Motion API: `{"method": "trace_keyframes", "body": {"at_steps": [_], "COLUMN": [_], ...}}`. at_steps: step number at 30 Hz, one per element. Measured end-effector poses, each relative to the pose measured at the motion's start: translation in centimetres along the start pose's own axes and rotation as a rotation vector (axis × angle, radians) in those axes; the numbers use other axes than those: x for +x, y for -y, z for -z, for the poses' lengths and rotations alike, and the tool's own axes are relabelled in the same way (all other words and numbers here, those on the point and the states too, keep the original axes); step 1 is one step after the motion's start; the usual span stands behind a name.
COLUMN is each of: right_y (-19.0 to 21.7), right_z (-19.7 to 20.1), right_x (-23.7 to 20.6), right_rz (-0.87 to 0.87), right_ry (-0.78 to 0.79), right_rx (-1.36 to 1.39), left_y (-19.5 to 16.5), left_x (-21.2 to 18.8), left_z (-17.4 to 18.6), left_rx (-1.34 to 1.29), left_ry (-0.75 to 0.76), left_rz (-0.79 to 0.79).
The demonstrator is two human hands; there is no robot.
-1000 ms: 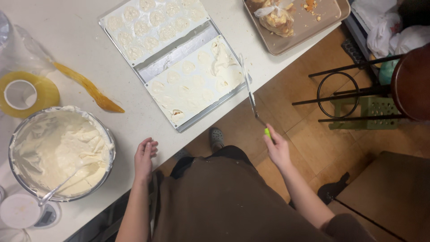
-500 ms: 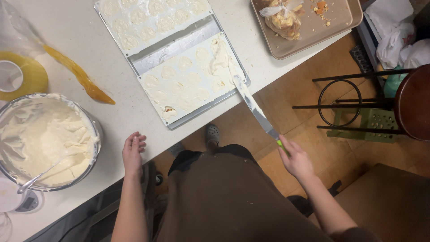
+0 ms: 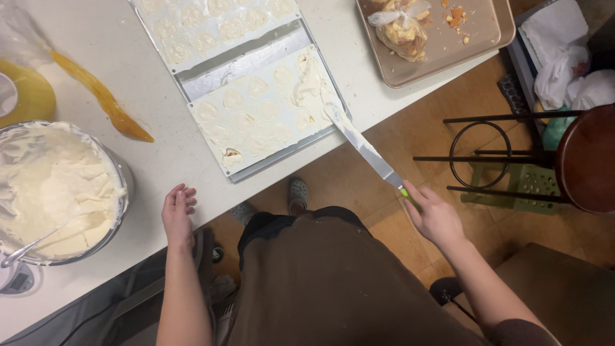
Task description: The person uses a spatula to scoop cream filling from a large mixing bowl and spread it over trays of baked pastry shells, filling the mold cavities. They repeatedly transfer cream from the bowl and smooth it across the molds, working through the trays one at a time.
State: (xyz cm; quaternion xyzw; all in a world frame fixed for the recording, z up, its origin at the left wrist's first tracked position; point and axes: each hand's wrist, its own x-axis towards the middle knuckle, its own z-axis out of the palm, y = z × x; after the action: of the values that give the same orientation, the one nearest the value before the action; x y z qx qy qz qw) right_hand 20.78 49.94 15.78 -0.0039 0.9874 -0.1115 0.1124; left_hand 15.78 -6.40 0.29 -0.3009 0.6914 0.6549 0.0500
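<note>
**Hands apart: spatula held from off the worktop edge, blade tip on the near mould**

Right hand [image 3: 435,214] is closed around the green handle of a long palette spatula [image 3: 362,144], held out over the floor, clear of the worktop [image 3: 160,154] edge. Left hand [image 3: 177,214] is laid flat, palm down and fingers loosely together, on the worktop near its front edge; nothing is held in it.

- Spatula axis: a diagonal, from the handle at the lower right up and leftward to the blade tip. The tip is coated in white cream and rests at the near right corner of the near silicone mould [image 3: 266,115].
- Mould position: ahead of the body and slightly left of the right hand, lying on a metal tray [image 3: 246,64]. Its long side is tilted relative to the worktop edge. Its cavities are filled with pale cream, with a thicker smear left along the right side, just beside the blade tip.
- Second mould [image 3: 205,25]: farther along the same tray, also cream-filled, well apart from both hands.
- Nearer hand: the right, through the blade. The left hand is well short of the mould, down and to its left.
- Mixing bowl [image 3: 57,189] of cream is at the left, near the left hand, with a spoon handle protruding.
- Baking sheet [image 3: 442,61] with a plastic bag of food lies beyond the spatula at the upper right.
- Yellow spatula [image 3: 102,99] lies on the worktop left of the moulds.
</note>
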Motion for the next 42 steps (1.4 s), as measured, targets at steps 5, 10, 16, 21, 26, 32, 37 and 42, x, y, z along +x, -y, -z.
{"method": "trace_keyframes", "body": {"at_steps": [5,10,16,21,26,32,37,42], "right_y": [-1.8,-3.4,0.5,3.9,5.7,7.7,10.4,14.4], "right_z": [1.9,1.4,-6.7,-10.0,-9.7,-9.9,-10.8,-13.0], "right_x": [-2.7,-3.2,3.6,8.7,10.9,11.9,11.2,9.5], "right_rz": [-0.073,-0.094,-0.116,-0.206,-0.23,0.087,0.164,0.209], "right_ry": [0.032,-0.121,-0.163,-0.078,-0.004,-0.02,0.096,0.191], "right_rx": [-0.065,0.305,0.792,1.071,1.044,0.853,0.799,1.011], "left_y": [-0.3,-0.5,-0.6,-0.5,-1.1,-1.0,-0.4,-0.7], "left_x": [-0.1,-0.2,0.1,0.2,-0.1,-0.3,0.1,0.2], "left_z": [-0.2,-0.2,-0.2,-0.2,-0.3,-0.1,0.3,0.7], "left_rx": [0.015,0.02,-0.019,0.03,0.044,0.053,0.041,0.036], "left_ry": [-0.009,-0.01,0.015,-0.014,-0.016,-0.009,0.025,0.074], "left_rz": [-0.013,-0.017,-0.033,0.04,0.05,0.051,0.029,0.027]}}
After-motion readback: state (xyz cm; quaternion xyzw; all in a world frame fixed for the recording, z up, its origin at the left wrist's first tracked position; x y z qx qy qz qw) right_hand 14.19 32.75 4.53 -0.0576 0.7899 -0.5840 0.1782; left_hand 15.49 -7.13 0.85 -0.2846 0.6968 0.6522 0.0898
